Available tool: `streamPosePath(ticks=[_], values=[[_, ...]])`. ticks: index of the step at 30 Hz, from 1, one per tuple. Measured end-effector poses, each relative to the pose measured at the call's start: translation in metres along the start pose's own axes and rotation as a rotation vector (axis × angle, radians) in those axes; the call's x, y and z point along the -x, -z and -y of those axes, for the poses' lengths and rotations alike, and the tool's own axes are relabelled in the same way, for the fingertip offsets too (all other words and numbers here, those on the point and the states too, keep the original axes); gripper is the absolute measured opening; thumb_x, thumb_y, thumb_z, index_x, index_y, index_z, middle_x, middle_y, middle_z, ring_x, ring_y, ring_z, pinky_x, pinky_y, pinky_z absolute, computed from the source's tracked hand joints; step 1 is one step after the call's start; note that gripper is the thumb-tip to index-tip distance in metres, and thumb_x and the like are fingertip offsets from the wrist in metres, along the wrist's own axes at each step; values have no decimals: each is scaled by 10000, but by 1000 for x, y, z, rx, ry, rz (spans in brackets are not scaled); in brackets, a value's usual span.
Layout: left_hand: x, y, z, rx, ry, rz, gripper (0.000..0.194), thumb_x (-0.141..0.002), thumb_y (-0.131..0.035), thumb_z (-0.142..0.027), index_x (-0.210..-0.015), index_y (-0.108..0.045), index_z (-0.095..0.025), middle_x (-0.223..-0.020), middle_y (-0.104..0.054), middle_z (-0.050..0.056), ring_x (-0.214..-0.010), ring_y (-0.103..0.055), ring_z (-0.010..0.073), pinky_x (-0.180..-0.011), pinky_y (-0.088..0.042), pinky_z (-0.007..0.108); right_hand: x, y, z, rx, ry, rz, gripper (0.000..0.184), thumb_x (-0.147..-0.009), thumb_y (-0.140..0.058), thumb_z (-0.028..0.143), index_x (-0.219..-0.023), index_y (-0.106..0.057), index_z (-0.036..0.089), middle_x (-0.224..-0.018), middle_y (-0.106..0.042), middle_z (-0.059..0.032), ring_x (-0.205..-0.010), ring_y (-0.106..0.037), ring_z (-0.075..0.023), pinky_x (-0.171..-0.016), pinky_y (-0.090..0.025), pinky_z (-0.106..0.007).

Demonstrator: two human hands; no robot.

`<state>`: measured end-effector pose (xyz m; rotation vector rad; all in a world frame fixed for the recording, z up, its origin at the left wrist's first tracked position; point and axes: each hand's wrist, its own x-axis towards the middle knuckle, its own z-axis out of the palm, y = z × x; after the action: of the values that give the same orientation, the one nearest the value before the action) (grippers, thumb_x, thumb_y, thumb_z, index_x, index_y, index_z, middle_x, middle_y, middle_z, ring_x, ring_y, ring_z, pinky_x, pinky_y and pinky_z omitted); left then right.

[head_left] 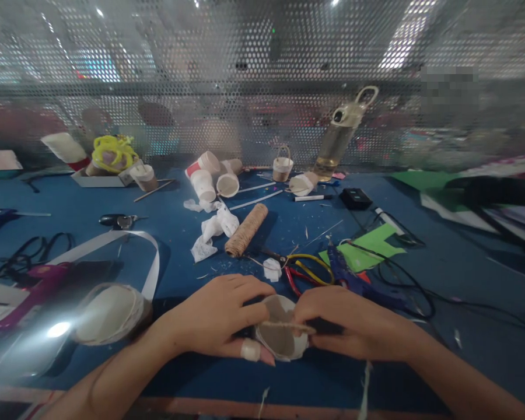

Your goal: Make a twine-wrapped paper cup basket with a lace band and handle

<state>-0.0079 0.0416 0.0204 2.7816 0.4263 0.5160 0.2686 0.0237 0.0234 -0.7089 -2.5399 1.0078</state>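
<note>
Near the table's front edge, my left hand (227, 318) is wrapped round the left side of a small white paper cup (284, 347), its mouth facing up. A bandage (250, 350) covers part of the left thumb. A short stiff piece of twine (284, 325) spans the cup's mouth. My right hand (345, 321) pinches the twine at the cup's right rim; the fingertips are partly hidden inside. Just beyond lie scissors (310, 268) with red and yellow handles, a roll of twine (247, 230) and a blue glue gun (347, 274).
At left are a larger cup (109, 315), a magenta glue gun (39, 286) and a phone (30, 344). Farther back stand a small handled basket (282, 169), paper cups (203, 184) and a tilted bottle (336, 140). Green paper (371, 248) and cables (429, 291) lie at right.
</note>
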Motion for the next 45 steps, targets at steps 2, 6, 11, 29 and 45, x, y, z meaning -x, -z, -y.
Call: streamPosePath(ticks=[2, 6, 11, 29, 45], values=[[0, 2, 0, 29, 25, 24, 495, -1038, -274, -544, -999, -607, -181, -1214, -659, 148, -1044, -641, 276, -860, -509, 393, 0, 0, -1, -17, -9, -6, 132, -939, -647, 223, -1065, -608, 226, -978, -691, 3, -898, -632, -132, -812, -439, -241], [-1, 7, -2, 92, 84, 46, 465, -1059, -245, -445, -1005, -628, -187, -1238, -648, 123, -1049, -630, 260, -867, -488, 375, -1, 4, 1, -110, 40, -21, 314, -971, -582, 484, -1085, -614, 193, -958, -676, -34, -867, -619, -153, -795, -451, -261], [-2, 10, -6, 172, 140, 52, 384, -1051, -312, -361, -971, -642, -184, -1235, -650, 100, -1044, -628, 235, -867, -475, 338, -4, 8, 5, -203, 117, -4, 397, -1089, -297, 355, -1010, -632, 158, -937, -667, -66, -900, -620, -145, -856, -462, -269], [2, 11, -7, 144, 121, 61, 281, -1022, -383, -277, -998, -647, -183, -1288, -639, 84, -1100, -638, 246, -909, -473, 373, -6, -2, -2, -115, 92, -19, 450, -1064, -350, 468, -873, -616, 159, -794, -625, -37, -750, -577, -138, -725, -427, -249], [0, 13, -8, 132, 109, 147, 321, -1030, -352, -317, -1086, -644, -196, -1316, -604, 91, -1102, -633, 256, -929, -488, 389, -7, -7, -4, -93, 140, -60, 373, -1068, -393, 399, -872, -616, 172, -751, -610, -7, -724, -571, -127, -706, -410, -233]])
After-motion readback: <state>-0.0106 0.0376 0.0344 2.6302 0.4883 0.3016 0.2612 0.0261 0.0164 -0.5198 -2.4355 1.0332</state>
